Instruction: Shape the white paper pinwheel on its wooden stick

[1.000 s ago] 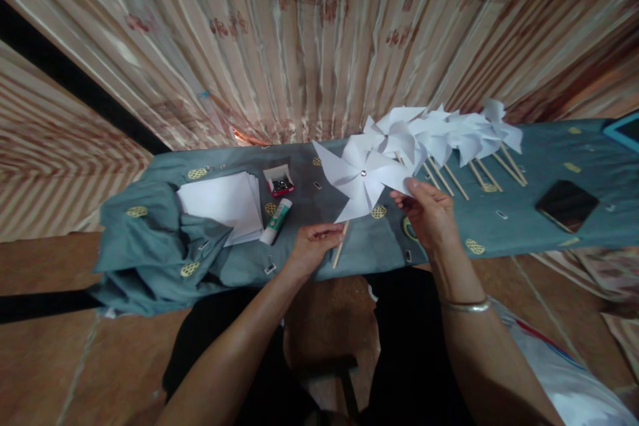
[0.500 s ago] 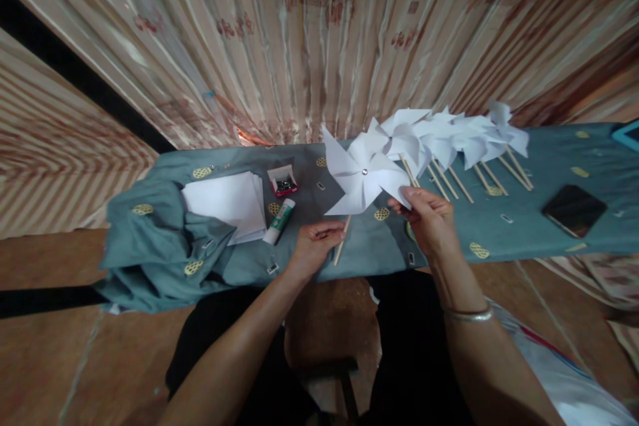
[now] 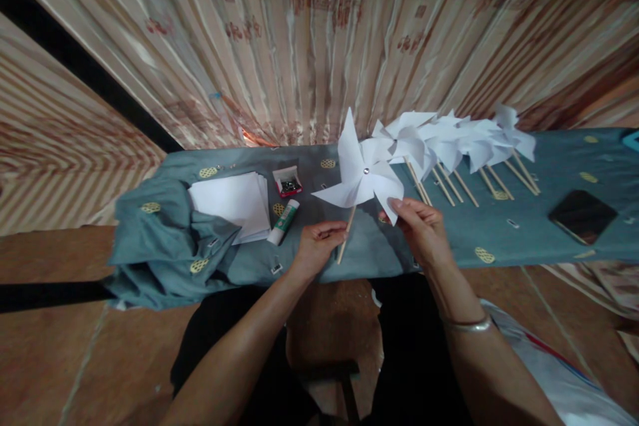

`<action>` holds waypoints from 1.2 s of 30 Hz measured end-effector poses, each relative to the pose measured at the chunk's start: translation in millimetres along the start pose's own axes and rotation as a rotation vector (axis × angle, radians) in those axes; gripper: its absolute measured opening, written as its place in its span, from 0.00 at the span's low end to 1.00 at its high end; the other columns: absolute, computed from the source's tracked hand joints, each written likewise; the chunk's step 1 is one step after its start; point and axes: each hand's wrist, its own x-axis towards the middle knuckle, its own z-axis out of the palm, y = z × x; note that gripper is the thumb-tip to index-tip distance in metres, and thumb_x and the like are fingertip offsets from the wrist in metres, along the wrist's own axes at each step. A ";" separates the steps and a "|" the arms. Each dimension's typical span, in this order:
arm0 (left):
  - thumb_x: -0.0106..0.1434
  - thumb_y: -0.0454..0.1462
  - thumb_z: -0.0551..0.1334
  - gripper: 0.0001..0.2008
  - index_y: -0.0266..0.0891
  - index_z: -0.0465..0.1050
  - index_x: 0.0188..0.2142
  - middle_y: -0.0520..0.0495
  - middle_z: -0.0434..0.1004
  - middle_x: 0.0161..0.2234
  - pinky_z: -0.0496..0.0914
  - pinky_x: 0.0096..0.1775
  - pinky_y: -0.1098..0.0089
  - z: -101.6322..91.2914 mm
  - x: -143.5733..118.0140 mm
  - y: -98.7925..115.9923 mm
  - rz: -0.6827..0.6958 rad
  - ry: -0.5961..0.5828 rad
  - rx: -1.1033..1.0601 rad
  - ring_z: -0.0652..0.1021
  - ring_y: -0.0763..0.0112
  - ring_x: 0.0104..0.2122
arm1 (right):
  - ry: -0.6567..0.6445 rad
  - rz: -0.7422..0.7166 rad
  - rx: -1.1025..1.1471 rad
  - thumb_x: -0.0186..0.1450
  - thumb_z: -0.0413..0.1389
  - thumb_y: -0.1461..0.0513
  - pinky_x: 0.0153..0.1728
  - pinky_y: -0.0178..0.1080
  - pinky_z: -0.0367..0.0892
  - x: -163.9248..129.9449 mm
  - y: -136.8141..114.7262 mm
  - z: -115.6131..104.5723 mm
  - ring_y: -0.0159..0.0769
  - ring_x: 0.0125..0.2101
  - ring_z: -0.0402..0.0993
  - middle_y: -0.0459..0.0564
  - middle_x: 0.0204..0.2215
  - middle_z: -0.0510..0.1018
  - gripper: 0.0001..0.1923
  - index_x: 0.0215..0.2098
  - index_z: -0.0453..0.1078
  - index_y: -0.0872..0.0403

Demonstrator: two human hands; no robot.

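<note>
A white paper pinwheel [image 3: 363,170] with a shiny pin at its centre is held up over the table in front of me. My left hand [image 3: 319,247] pinches its thin wooden stick [image 3: 346,243] below the blades. With thumb and fingers, my right hand [image 3: 422,223] grips the tip of the lower right blade. Just behind, a row of finished-looking white pinwheels [image 3: 449,140] lies overlapping, their sticks pointing toward me.
On the green patterned tablecloth [image 3: 319,259] to the left are a stack of white paper [image 3: 232,203], a glue stick [image 3: 283,221] and a small open box of pins [image 3: 288,183]. A dark phone [image 3: 583,216] lies at the right. A striped curtain [image 3: 319,46] hangs behind.
The held pinwheel's blades have turned clockwise around the pin, and my right hand has moved slightly down and left with the blade tip. My left hand stays on the stick.
</note>
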 end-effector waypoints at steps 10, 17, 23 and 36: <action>0.41 0.39 0.74 0.13 0.38 0.83 0.29 0.48 0.83 0.28 0.73 0.38 0.69 1.0 0.0 0.2 0.001 -0.001 -0.038 0.79 0.70 0.28 | -0.063 -0.005 -0.006 0.57 0.66 0.52 0.30 0.35 0.63 -4.6 3.7 9.6 0.30 0.24 0.68 0.43 0.20 0.77 0.14 0.21 0.76 0.50; 0.41 0.39 0.74 0.13 0.39 0.83 0.29 0.47 0.84 0.29 0.74 0.39 0.67 1.4 0.2 0.3 0.019 0.001 -0.031 0.80 0.67 0.29 | -0.085 0.021 -0.050 0.56 0.66 0.49 0.29 0.35 0.60 -7.6 0.3 18.5 0.30 0.24 0.66 0.44 0.20 0.77 0.15 0.22 0.77 0.51; 0.41 0.40 0.75 0.15 0.38 0.83 0.30 0.45 0.84 0.30 0.74 0.41 0.64 2.8 -0.4 1.1 0.007 -0.017 -0.044 0.81 0.63 0.32 | -0.088 0.028 -0.063 0.55 0.66 0.46 0.27 0.35 0.58 -9.1 2.3 22.7 0.30 0.22 0.63 0.43 0.18 0.74 0.18 0.21 0.76 0.52; 0.41 0.41 0.77 0.17 0.35 0.83 0.31 0.46 0.82 0.28 0.72 0.35 0.70 3.4 -1.0 1.9 -0.020 0.002 -0.083 0.78 0.71 0.27 | -0.062 0.104 0.205 0.52 0.63 0.38 0.28 0.35 0.67 1.5 2.1 17.3 0.33 0.27 0.75 0.49 0.28 0.83 0.26 0.31 0.80 0.50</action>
